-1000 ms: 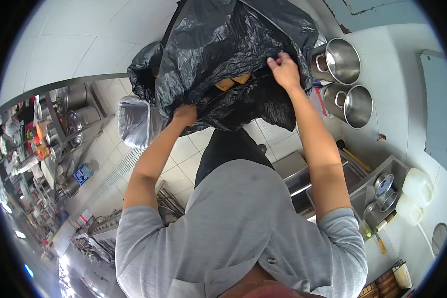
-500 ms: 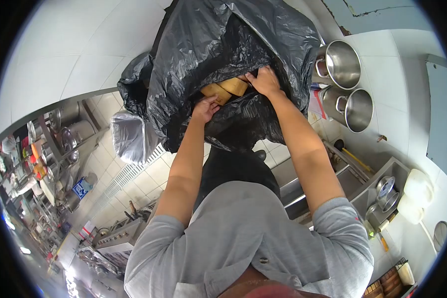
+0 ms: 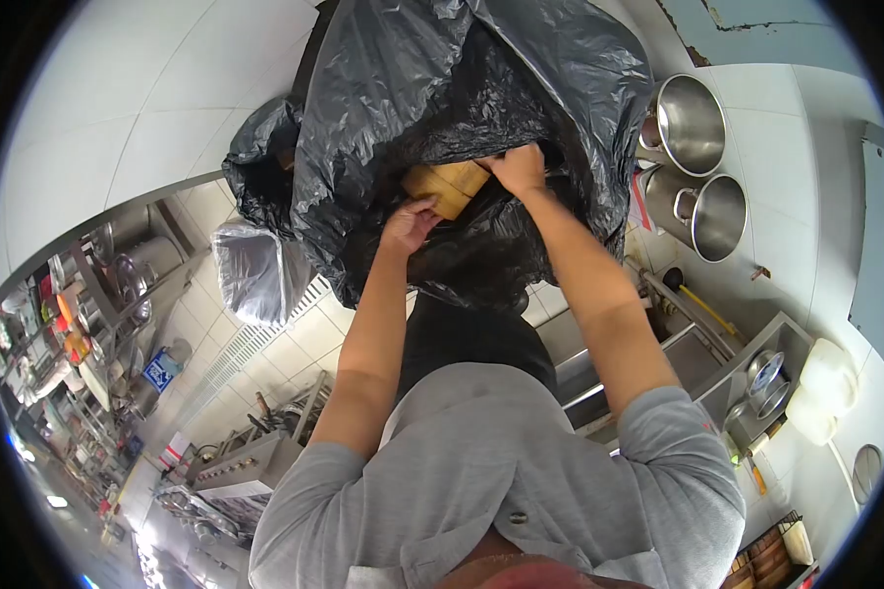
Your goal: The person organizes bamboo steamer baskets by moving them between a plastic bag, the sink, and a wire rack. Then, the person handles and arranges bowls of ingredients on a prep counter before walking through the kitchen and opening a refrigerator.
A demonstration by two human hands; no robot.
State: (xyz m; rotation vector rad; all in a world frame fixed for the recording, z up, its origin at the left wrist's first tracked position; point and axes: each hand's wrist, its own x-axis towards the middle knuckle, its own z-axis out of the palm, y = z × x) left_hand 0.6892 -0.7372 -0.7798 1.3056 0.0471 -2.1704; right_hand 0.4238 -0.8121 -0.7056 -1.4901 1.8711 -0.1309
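Observation:
A large black plastic bag (image 3: 383, 79) hangs open in front of me. Inside its mouth lie tan-yellow, smooth-faced pieces (image 3: 450, 187), pressed side by side with a thin seam between them; I cannot tell what they are. My left hand (image 3: 411, 224) grips their near left edge, thumb and fingers closed on it. At their far right end is my right hand (image 3: 521, 169), its fingers bent and closed around the corner, the fingertips partly hidden by the bag and the pieces. Black plastic surrounds both hands.
Two steel pots (image 3: 692, 126) stand on the right by the tiled wall. A smaller black bag (image 3: 265, 167) and a bin with a clear liner (image 3: 255, 273) are to the left. Shelves of kitchenware (image 3: 88, 294), a stove (image 3: 250, 461) and a sink unit (image 3: 756, 383) flank me.
The tan-yellow pieces have come closer together and turned slightly, their step now smaller. Both hands have shifted a little with them, and the view has moved slightly.

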